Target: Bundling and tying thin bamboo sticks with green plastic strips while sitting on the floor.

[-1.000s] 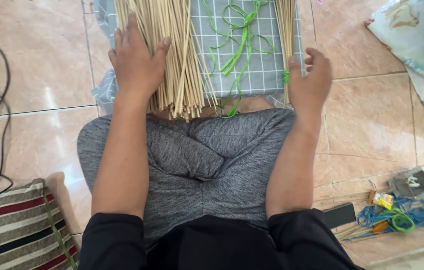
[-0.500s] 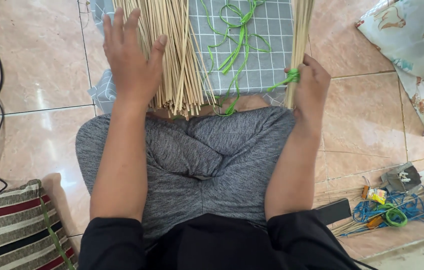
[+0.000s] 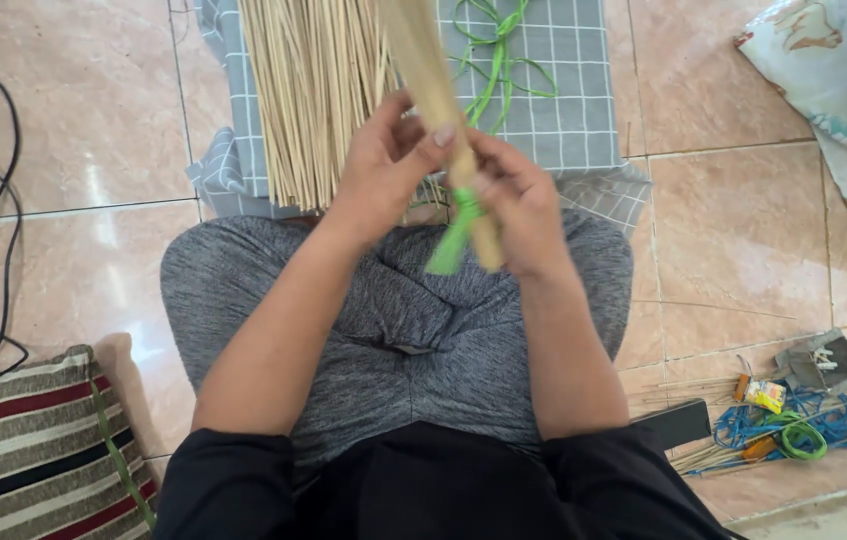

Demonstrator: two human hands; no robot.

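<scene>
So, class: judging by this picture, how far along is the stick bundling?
Done: one small stick bundle already carries a green tie near its end. In hand: left hand and right hand both grip that bundle above the lap. Left: a big loose stick pile and spare green strips lie on the checked cloth.

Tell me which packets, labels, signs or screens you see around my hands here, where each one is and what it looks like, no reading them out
Small packet: on the floor tiles at lower right, beside the blue and green cords; roughly rectangular, yellow with orange and white patches.
Dark flat slab: on the floor by the right elbow; rectangular, black, possibly a phone, its face shows nothing.
Grey pouch: on the floor at right, above the cords; crumpled, grey with a white patch.
No signs visible.
</scene>
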